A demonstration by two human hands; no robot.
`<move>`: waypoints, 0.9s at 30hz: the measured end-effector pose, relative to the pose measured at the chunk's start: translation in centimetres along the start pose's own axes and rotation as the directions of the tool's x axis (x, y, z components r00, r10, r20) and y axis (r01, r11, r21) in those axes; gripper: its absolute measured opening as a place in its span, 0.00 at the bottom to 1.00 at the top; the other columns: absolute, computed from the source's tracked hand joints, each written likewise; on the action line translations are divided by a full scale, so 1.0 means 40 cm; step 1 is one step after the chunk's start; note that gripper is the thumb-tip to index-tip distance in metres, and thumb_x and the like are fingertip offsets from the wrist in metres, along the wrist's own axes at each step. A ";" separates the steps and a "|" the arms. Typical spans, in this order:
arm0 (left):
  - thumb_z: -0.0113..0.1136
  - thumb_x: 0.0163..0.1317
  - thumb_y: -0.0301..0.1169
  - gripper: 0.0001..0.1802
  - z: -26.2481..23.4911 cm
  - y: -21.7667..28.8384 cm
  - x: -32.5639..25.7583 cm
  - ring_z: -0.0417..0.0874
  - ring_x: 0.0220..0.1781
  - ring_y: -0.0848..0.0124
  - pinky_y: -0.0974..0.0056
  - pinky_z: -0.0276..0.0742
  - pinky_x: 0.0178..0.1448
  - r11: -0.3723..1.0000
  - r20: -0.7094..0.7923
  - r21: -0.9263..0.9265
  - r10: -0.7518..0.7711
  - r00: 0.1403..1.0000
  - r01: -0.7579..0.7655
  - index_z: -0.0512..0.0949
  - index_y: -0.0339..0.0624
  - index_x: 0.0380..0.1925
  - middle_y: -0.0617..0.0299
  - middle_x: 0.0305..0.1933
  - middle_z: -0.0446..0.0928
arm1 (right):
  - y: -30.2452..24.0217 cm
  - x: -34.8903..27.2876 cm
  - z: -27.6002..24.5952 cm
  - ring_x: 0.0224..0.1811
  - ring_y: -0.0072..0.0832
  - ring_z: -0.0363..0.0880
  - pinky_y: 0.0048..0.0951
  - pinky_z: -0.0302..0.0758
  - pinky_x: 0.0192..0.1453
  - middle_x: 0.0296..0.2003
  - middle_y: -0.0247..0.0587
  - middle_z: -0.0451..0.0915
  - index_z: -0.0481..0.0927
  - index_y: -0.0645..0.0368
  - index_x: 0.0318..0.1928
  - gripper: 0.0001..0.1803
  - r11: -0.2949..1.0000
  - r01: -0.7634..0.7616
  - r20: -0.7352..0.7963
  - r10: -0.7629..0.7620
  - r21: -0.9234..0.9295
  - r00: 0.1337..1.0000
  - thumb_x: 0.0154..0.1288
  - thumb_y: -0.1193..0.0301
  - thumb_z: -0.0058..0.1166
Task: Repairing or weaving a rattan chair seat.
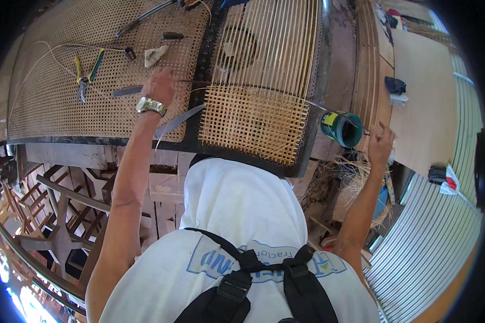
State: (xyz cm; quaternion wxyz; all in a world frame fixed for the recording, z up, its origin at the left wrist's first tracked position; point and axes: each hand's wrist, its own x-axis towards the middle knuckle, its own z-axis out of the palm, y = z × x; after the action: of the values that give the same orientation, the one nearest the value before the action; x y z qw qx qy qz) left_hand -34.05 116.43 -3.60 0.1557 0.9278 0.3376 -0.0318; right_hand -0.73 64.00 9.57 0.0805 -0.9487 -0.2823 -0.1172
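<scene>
I've got the left hand (159,85), w/ a metal wristwatch (150,105), resting on the dark frame edge between the finished woven cane panel (54,102) and the half-woven pale cane square (252,123); fingers curled, can't tell on what. Right hand (380,141) is out wide, fingers pinched on a thin cane strand (264,89) running back across the weave, just beside a green plastic cup (341,129). Yellow-handled pliers (86,75) lie on the finished panel.

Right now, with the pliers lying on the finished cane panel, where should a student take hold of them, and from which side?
Take the pliers by the two yellow and green handles, which splay apart toward the far edge of the woven cane panel. Come from above at that far end, squeezing both handles together; the metal jaws point toward the person. The left hand is nearest.
</scene>
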 end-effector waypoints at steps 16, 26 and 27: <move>0.64 0.63 0.32 0.07 0.107 0.233 -0.241 0.83 0.41 0.52 0.52 0.79 0.46 0.706 -0.169 -0.589 0.369 0.914 -0.394 0.82 0.42 0.37 0.53 0.36 0.81 | -0.310 -0.036 0.157 0.46 0.41 0.82 0.37 0.79 0.51 0.46 0.51 0.81 0.80 0.61 0.56 0.25 0.968 0.023 0.065 -0.041 0.251 0.997 0.70 0.54 0.58; 0.66 0.62 0.26 0.06 0.115 0.249 -0.443 0.83 0.40 0.53 0.55 0.79 0.43 0.732 -0.101 -0.628 0.261 0.960 -0.265 0.82 0.40 0.38 0.53 0.38 0.82 | -0.216 -0.066 0.255 0.48 0.57 0.80 0.48 0.77 0.54 0.41 0.59 0.82 0.80 0.62 0.53 0.17 0.968 -0.114 0.373 0.023 0.225 0.928 0.69 0.68 0.50; 0.65 0.62 0.26 0.06 0.117 0.249 -0.454 0.84 0.39 0.55 0.57 0.79 0.42 0.740 -0.063 -0.647 0.191 0.980 -0.186 0.83 0.40 0.39 0.54 0.38 0.82 | -0.213 -0.062 0.259 0.48 0.57 0.80 0.48 0.77 0.54 0.42 0.59 0.82 0.79 0.62 0.54 0.17 0.968 -0.171 0.364 0.094 0.185 0.927 0.68 0.69 0.50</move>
State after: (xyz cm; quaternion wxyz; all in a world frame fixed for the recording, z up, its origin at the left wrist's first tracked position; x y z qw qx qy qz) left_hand -41.47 96.59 -2.38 0.4709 0.8454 0.2316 0.0994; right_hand -5.64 72.03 -0.29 0.1376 -0.9571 -0.2380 0.0914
